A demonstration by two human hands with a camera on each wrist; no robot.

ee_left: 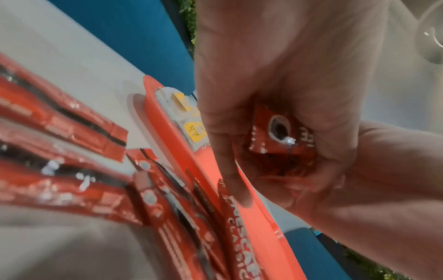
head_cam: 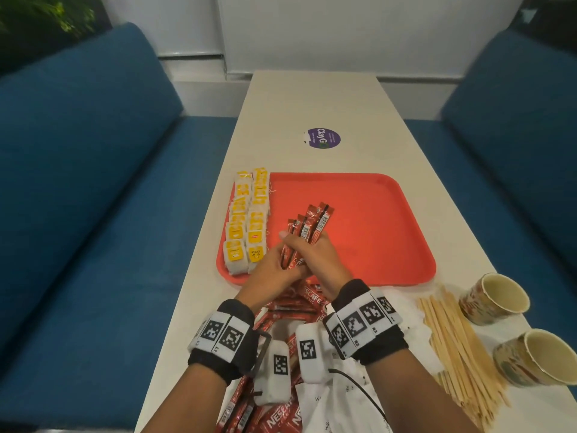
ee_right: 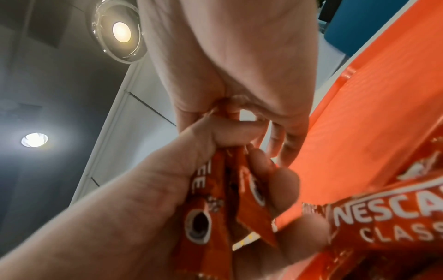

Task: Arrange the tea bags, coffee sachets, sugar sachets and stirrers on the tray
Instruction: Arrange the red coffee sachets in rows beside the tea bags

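- Two hands meet over the near left part of the red tray (head_cam: 374, 214), both closed around one bundle of coffee sachets (head_cam: 307, 226).
- Left hand (head_cam: 271, 271): fingers curled round the lower end of the bundle; in the left wrist view a sachet end sits inside the curled fingers (ee_left: 225, 151).
- Right hand (head_cam: 315, 256): fingers and thumb wrapped round the middle of the same bundle, just above the left hand; the sachets' far ends fan out beyond it, tilted up and to the right.
- Tea bags (head_cam: 248, 225): two rows of yellow-labelled bags along the tray's left edge, just left of the hands.
- Loose coffee sachets (head_cam: 282, 307): a red heap on the table (head_cam: 315, 104), near of the tray and beneath both wrists.
- Stirrers (head_cam: 456, 342): a spread of wooden sticks on the table, right of the right wrist, off the tray.
- White sachets (head_cam: 331, 398): partly hidden under the right forearm; their print cannot be read.
- Two paper cups (head_cam: 496, 298) stand at the near right, beside the stirrers.
- Purple round sticker (head_cam: 323, 138): on the table, beyond the tray.
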